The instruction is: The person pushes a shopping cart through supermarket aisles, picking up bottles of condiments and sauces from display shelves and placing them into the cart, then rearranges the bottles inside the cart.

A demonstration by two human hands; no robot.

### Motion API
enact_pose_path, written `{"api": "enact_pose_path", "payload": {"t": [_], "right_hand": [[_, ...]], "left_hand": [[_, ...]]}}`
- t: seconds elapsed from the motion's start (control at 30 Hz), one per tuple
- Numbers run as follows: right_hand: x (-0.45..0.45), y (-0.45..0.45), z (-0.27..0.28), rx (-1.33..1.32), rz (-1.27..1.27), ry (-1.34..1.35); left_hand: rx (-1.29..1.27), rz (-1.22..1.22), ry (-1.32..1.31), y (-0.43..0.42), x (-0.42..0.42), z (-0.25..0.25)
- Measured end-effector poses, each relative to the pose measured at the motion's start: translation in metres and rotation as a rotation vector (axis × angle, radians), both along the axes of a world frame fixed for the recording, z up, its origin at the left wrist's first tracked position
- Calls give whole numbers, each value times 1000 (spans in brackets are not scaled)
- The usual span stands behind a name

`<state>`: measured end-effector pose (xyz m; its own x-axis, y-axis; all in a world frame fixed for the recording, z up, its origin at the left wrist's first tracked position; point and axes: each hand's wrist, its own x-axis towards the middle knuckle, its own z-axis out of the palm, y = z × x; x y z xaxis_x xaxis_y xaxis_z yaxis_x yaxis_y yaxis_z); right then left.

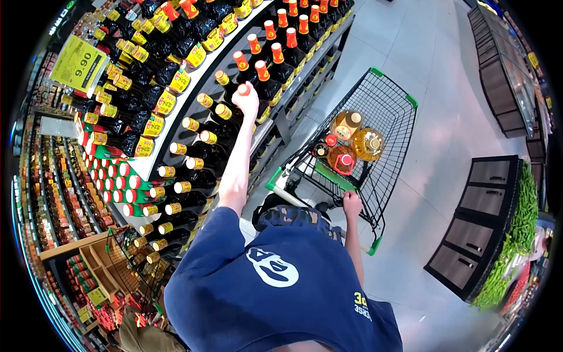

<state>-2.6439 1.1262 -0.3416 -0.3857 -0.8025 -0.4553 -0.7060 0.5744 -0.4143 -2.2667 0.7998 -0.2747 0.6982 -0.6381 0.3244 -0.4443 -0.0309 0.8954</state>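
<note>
My left hand reaches forward to the shelf and is closed around the neck of a dark bottle, whose orange-red cap shows above the fingers. The rest of that bottle is hidden by the hand and its neighbours. Close by stand dark bottles with red neck wraps and others with yellow ones. My right hand is closed on the handle of a shopping cart. In the cart are a jug of golden oil, a large amber bottle, a red-capped bottle and smaller dark-capped bottles.
A yellow price sign hangs over the upper shelf of bottles. Red-capped green bottles stand at the left. Dark wooden cabinets with green vegetables are on the right, beyond the tiled floor. Another person is at lower left.
</note>
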Motion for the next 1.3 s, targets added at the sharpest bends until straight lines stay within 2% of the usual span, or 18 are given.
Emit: {"api": "enact_pose_path", "payload": {"t": [0.07, 0.27, 0.37, 0.47, 0.6, 0.67, 0.77, 0.8, 0.87, 0.9, 0.93, 1.0, 1.07, 1.1, 1.13, 1.2, 1.23, 1.3], "right_hand": [[1, 0, 2, 34, 6, 32], [-3, 0, -6, 51, 20, 20], [-2, 0, -6, 63, 10, 46], [-2, -1, -6, 34, -4, 26], [-1, -3, -8, 80, -18, 40], [-2, -4, -1, 55, -36, -24], [-8, 1, -14, -199, -46, -231], [-11, -3, 1, -272, -71, -329], [-11, -15, 44, -213, -234, -557], [-11, -14, 41, -315, -294, -754], [-18, -15, 51, -174, -377, -1077], [-26, -17, 82, -180, -473, -1533], [-33, -15, 106, -204, -481, -1813], [-38, -6, 121, -155, -540, -1703], [-42, 9, 115, -104, -728, -1778], [-49, 38, 105, -107, -751, -2125], [-49, 53, 107, -48, -990, -1954], [-52, 69, 103, -56, -973, -1876]], "left_hand": [[-109, -37, -27, 8, -7, -2], [-174, -31, -23, 15, -38, 35], [-167, 4, -117, 18, -40, 47], [-193, -129, -226, 39, -66, 96], [-214, -366, -72, 69, -93, 133], [-185, -474, 135, 85, -114, 156], [-74, -577, 348, 113, -150, 183], [-23, -635, 327, 124, -161, 188], [36, -758, 427, 144, -184, 191], [88, -794, 524, 155, -199, 197], [96, -862, 627, 163, -211, 198], [325, -862, 692, 179, -236, 208], [400, -936, 896, 187, -259, 211], [468, -969, 929, 191, -269, 212], [502, -1029, 976, 193, -278, 209], [622, -997, 1057, 195, -294, 207], [664, -976, 1098, 195, -298, 203], [772, -861, 1222, 189, -304, 188]]}}
